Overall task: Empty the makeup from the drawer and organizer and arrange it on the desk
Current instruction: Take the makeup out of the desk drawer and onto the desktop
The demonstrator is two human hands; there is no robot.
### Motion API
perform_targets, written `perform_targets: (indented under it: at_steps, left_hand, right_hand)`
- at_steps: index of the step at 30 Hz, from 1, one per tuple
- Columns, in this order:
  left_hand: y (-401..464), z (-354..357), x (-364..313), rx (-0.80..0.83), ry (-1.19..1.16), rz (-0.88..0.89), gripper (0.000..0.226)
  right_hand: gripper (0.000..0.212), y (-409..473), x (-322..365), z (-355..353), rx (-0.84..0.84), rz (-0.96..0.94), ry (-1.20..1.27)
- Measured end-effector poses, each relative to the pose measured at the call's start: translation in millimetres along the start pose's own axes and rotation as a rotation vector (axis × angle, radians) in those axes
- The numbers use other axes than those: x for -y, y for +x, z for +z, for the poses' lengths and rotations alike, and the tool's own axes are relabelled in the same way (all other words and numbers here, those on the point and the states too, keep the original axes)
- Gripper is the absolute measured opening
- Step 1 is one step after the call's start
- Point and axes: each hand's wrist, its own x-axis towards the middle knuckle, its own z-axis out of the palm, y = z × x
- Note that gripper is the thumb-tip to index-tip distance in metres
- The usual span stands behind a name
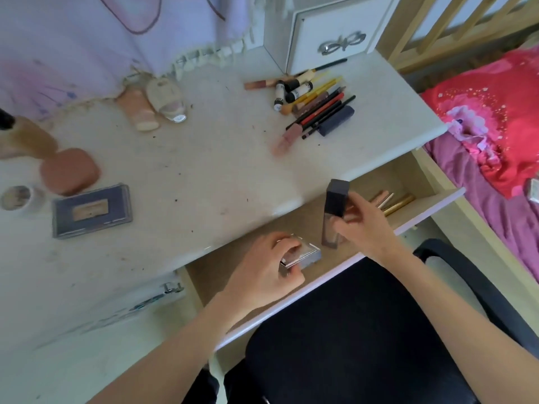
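The drawer [431,196] under the desk [204,170] stands pulled out. Inside it my left hand [262,275] grips a small square mirrored compact [309,253]. My right hand [364,223] holds an upright foundation bottle with a dark cap [335,205] above the drawer. A few gold and pink pencils [390,201] lie at the drawer's right end. On the desk lie a pile of pencils, brushes and tubes [315,103], a pink lipstick [287,139], a dark palette [92,209], a pink compact [70,170], a small round jar [19,198] and two pale bottles [151,106].
A white mini drawer unit with a bow handle [335,39] stands at the desk's back right. A black chair [364,330] sits below the drawer. A bed with red and purple covers [495,135] lies to the right. A brown bottle [26,138] is at the far left.
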Motion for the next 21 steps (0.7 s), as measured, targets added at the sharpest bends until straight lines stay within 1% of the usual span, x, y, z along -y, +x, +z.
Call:
perform_targets:
  at_steps: [4,7,11,15,21]
  left_hand:
    - [-17,-50,7,-0.134,-0.053,-0.053,0.048]
    - [-31,-89,21,-0.248,-0.007,-0.055,0.044]
    - [-54,-140,51,-0.377,-0.009,-0.112,0.045]
    - [-77,-181,86,-0.514,-0.03,-0.188,0.045]
    - [-103,-223,134,-0.652,0.013,-0.212,0.042]
  right_hand:
    - [0.024,11,54,28,-0.094,-0.069,0.14]
    - [0.021,22,95,55,-0.149,-0.109,0.238]
    - [0.022,38,143,94,-0.164,-0.158,0.221]
    - [0.021,55,182,135,-0.119,-0.192,0.158]
    - [0.02,84,237,193,-0.079,-0.23,0.121]
